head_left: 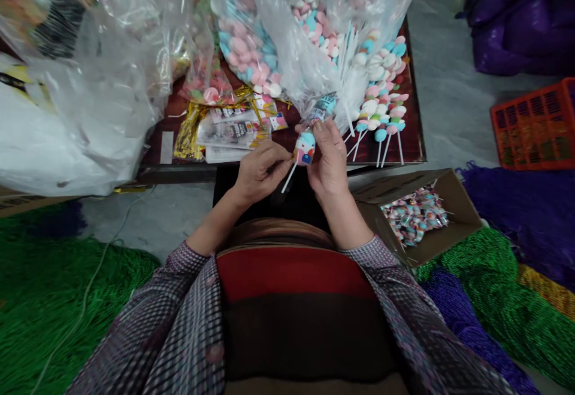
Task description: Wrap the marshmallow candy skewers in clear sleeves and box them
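Observation:
My right hand (331,158) is closed around a marshmallow stick (306,145) in a printed clear wrapper, tilted with its white stick pointing down to the left. My left hand (264,170) is pinched at the wrapper's lower end, beside the stick; what its fingertips hold is too small to make out. Left of the hands lie printed clear wrappers (240,133) and a bundle of gold twist ties (187,134). Bare skewered marshmallows (377,108) lie to the right, their sticks reaching past the table's front edge.
Big plastic bags of loose marshmallows (247,48) crowd the back of the dark red table (155,137). On the right, below table height, an open cardboard box (465,218) holds wrapped sweets. Beyond are an orange crate (534,122) and green strands (485,275).

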`<state>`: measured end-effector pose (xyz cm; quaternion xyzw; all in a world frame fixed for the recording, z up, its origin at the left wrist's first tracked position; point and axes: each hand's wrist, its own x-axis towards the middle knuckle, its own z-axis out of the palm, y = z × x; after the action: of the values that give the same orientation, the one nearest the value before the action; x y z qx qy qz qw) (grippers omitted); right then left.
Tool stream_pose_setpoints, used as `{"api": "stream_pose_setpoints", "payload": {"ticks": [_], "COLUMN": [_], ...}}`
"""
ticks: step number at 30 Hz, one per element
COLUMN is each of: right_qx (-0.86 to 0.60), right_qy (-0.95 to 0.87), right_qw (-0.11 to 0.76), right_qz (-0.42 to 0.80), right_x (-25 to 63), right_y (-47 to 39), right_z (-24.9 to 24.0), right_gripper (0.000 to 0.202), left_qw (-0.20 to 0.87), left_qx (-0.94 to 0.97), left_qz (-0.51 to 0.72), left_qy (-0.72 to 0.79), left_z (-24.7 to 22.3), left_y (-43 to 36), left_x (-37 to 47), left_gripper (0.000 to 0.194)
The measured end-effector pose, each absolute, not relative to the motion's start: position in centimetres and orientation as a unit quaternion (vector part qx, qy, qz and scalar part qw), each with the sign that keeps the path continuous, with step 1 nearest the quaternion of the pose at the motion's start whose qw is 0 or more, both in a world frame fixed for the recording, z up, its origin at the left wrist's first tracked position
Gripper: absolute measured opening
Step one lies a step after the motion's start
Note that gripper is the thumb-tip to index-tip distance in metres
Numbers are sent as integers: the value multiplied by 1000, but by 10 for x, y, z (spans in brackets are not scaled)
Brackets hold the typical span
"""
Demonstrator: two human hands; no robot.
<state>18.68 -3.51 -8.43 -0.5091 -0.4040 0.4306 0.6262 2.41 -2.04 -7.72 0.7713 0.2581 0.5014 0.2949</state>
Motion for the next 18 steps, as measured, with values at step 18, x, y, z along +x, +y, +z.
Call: {"api": "stream_pose_setpoints", "payload": {"ticks": [18], "right_qx": [-463], "right_qy": [-337], "right_qw": [447], "right_qz": [687], "right_x": [208], "right_y": [-82], "right_z": [-52], "right_gripper": [51], "left_qw": [695], "left_qx": [159], "left_qz": [604], "left_qy": [356], "left_z": [-26], "left_y": [16], "left_x": [45], "left_gripper": [22]}}
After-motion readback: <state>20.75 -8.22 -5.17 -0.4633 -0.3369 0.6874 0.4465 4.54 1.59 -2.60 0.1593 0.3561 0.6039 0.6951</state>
